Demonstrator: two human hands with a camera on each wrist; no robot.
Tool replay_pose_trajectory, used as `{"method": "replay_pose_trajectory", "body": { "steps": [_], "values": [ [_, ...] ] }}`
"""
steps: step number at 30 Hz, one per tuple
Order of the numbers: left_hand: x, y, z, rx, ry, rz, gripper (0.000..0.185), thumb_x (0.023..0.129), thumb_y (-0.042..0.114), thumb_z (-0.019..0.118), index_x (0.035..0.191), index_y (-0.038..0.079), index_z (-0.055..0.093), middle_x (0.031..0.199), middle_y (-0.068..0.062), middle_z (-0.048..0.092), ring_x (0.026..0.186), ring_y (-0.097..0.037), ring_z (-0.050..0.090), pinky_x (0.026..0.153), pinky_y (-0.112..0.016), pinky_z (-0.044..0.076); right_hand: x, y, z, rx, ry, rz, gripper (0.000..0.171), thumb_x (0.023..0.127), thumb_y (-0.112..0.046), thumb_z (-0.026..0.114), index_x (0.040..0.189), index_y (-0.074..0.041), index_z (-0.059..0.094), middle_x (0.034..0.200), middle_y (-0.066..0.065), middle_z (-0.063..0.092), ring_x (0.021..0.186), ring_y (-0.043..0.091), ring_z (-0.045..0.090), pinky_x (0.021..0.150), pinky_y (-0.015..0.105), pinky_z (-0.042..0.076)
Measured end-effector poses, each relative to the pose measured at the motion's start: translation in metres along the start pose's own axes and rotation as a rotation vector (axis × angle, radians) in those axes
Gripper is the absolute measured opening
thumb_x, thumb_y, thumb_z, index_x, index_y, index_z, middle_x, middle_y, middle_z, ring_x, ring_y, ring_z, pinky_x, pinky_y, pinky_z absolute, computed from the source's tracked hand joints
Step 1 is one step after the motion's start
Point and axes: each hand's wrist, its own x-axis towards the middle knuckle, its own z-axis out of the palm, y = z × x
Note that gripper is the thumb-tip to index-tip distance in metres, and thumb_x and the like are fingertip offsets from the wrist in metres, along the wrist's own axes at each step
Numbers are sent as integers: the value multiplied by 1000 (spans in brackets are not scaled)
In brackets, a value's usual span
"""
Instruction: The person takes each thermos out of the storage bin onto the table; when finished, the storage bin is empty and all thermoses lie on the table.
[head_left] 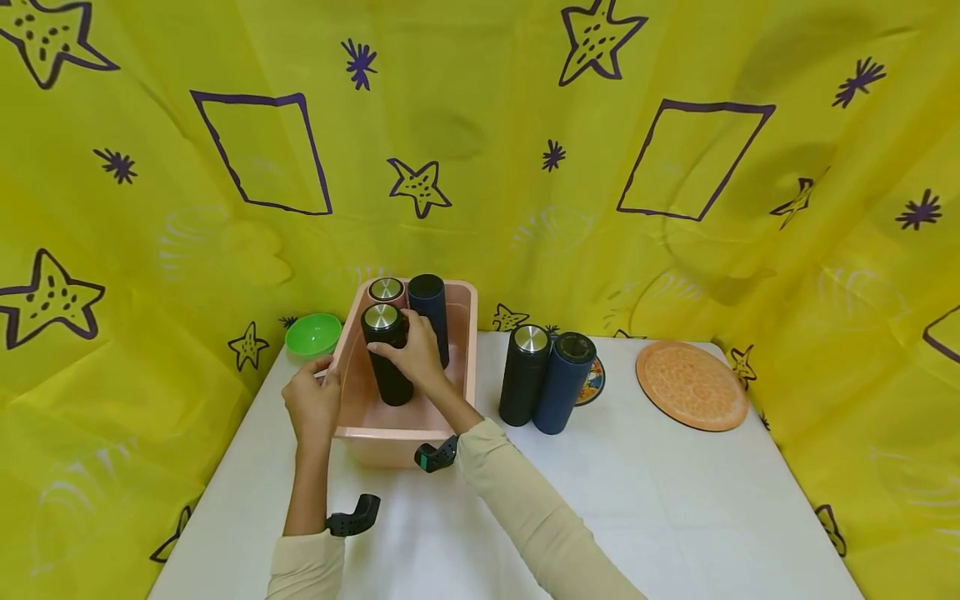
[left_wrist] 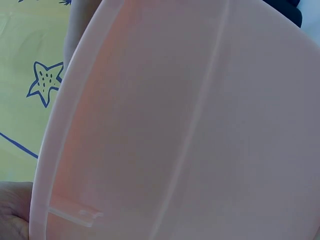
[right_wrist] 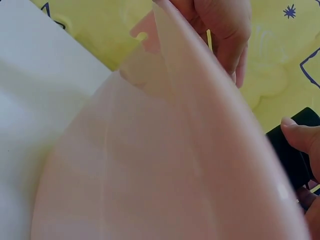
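My right hand (head_left: 418, 352) grips a black bottle (head_left: 392, 379) with a silver-topped lid near its top, inside a pink plastic tub (head_left: 405, 434). In the right wrist view, the thumb lies along the dark bottle (right_wrist: 290, 155) behind the tub's wall. My left hand (head_left: 311, 404) holds the tub's left rim. The left wrist view shows mostly the tub's side (left_wrist: 165, 125), with part of a hand at the left edge. At the tub's back stand a navy bottle (head_left: 429, 304) and a pink bottle (head_left: 386, 290) with a silver-topped lid, its body mostly hidden.
To the tub's right, another black bottle (head_left: 522, 379) and a navy bottle (head_left: 561, 390) stand side by side. Behind them a round patterned disc (head_left: 594, 385) is partly hidden. An orange round board (head_left: 692, 386) lies farther right. A green bowl (head_left: 313, 335) sits behind my left hand.
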Motion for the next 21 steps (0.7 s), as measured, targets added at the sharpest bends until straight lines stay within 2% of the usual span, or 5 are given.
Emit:
{"method": "replay_pose_trajectory", "body": {
  "steps": [5,16,21],
  "values": [
    [1,-2,1,4,9,13,28,94,8,58,118,-2,68,111,-28,69,95,-38,70,75,-48,55,1,0,-1,-10,0,-15,76,75,-32,84,136,-2,50,125,15,59,116,28,57,98,40,48],
    [1,0,-1,5,-4,-3,29,94,8,57,119,-2,67,113,-28,67,97,-40,69,78,-51,55,1,0,-5,22,-10,-12,74,74,-27,86,134,-1,50,124,15,63,115,26,60,98,38,50],
    [2,-1,1,3,7,5,28,94,7,57,118,-2,67,112,-28,68,96,-40,69,78,-52,56,3,-1,-6,-16,-25,-10,76,74,-28,85,136,-1,51,127,15,60,119,27,58,101,38,48]
  ]
}}
